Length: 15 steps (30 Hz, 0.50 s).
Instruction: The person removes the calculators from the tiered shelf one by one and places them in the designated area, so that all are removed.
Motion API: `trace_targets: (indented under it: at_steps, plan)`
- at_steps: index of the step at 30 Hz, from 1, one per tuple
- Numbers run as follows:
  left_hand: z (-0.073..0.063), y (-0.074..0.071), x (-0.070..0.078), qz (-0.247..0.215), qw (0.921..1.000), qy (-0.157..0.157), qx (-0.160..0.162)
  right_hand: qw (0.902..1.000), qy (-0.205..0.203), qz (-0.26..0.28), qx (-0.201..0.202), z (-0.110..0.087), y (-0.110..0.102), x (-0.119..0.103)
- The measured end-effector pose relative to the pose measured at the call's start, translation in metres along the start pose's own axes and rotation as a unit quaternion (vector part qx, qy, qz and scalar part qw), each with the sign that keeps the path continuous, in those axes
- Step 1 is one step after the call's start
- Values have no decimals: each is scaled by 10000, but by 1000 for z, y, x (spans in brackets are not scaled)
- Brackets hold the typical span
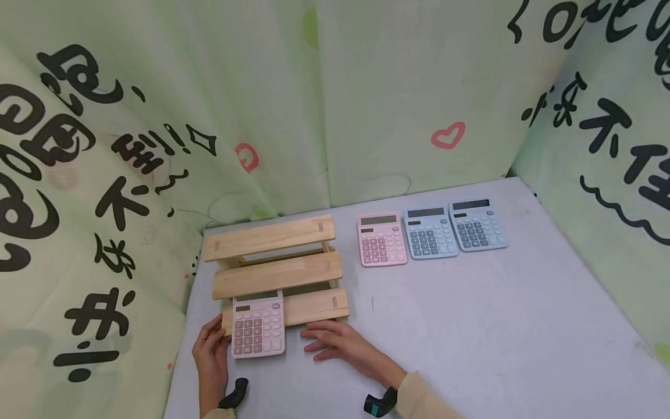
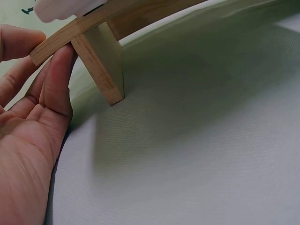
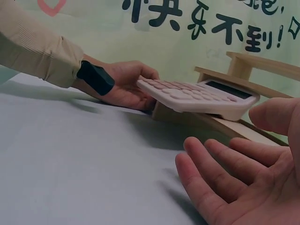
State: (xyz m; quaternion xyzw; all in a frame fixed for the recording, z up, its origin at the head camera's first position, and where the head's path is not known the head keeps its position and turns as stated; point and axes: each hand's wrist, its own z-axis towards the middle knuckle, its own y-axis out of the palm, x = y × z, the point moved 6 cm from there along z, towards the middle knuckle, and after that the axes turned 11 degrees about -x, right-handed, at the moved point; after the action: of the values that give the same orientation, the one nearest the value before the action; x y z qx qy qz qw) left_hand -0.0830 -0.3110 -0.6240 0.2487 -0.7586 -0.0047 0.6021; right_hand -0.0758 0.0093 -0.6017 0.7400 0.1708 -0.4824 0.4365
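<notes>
A pale wooden three-tier rack [image 1: 277, 276] stands on the left of the table. On its lowest board lies a pink calculator [image 1: 258, 331], its lower part jutting past the front edge. My left hand [image 1: 211, 349] grips the left end of that board; the left wrist view shows fingers above and below the wood [image 2: 70, 40]. Near the front edge, right of the calculator, is my right hand [image 1: 340, 346], palm turned up and fingers loosely extended in the right wrist view. It holds nothing. Whether its fingertips touch the board, I cannot tell.
Right of the rack, a second pink calculator [image 1: 382, 240] and two blue calculators [image 1: 431, 234] [image 1: 478, 226] lie in a row near the back of the white table [image 1: 445, 326]. Green printed curtains [image 1: 377, 105] hang behind and at both sides.
</notes>
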Motion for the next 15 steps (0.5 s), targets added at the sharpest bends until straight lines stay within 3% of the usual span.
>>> trace_targets:
  at_steps: [15]
  plan:
    - [1, -2, -2, -27, 10000, 9, 65, 9995, 27, 311, 78, 19, 17, 3]
